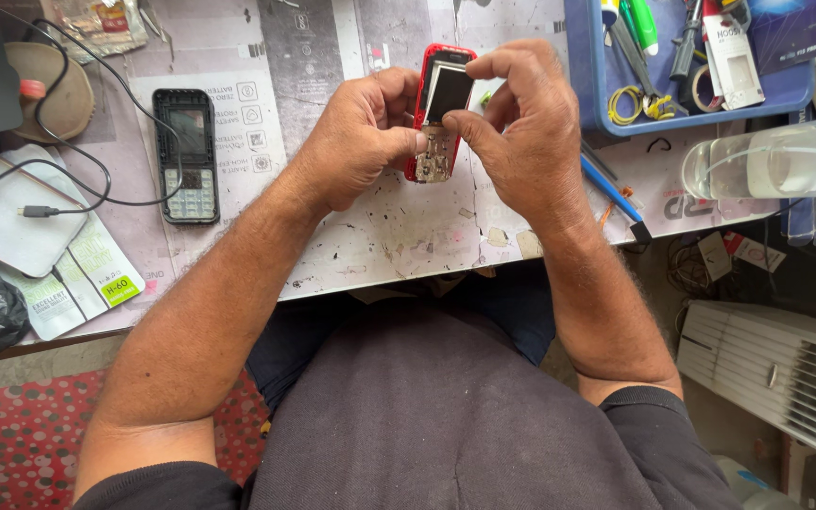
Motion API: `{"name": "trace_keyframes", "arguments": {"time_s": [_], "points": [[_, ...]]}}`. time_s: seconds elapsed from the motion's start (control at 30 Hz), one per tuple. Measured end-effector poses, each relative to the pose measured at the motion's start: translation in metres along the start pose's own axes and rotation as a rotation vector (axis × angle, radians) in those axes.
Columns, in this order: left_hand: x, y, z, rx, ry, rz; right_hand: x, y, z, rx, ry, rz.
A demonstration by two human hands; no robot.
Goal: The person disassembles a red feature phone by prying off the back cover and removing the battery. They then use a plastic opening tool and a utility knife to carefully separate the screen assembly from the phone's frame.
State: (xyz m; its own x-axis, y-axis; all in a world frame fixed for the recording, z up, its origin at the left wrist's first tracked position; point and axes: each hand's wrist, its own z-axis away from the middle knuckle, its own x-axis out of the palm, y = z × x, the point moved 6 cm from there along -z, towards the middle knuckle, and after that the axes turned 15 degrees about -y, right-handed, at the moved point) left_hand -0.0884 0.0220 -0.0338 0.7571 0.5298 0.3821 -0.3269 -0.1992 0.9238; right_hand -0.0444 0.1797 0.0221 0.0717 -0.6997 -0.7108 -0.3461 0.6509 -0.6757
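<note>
Fingers (406, 142) of left hand (356, 142) clamp the red phone (432, 156) above the bench (408, 236), steadying it; right hand (526, 132) pinches its screen (448, 92), tilted up. Black phone (187, 156) lies aside.

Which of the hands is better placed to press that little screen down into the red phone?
Probably the right hand. Its thumb and fingertips already pinch the small screen panel over the opened red phone. The left hand grips the phone's side, steadying it above the table.
</note>
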Motion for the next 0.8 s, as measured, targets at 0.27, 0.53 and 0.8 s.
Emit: {"name": "trace_keyframes", "arguments": {"time_s": [0.27, 0.53, 0.8], "points": [[-0.001, 0.004, 0.001, 0.044, -0.032, 0.016, -0.003, -0.014, 0.011, -0.173, 0.038, 0.051], [-0.005, 0.003, -0.001, 0.027, 0.01, 0.036, 0.008, -0.02, 0.022, -0.215, 0.02, 0.097], [-0.009, 0.0, -0.002, 0.069, -0.018, 0.161, 0.008, -0.027, 0.027, -0.271, -0.047, 0.09]]}}
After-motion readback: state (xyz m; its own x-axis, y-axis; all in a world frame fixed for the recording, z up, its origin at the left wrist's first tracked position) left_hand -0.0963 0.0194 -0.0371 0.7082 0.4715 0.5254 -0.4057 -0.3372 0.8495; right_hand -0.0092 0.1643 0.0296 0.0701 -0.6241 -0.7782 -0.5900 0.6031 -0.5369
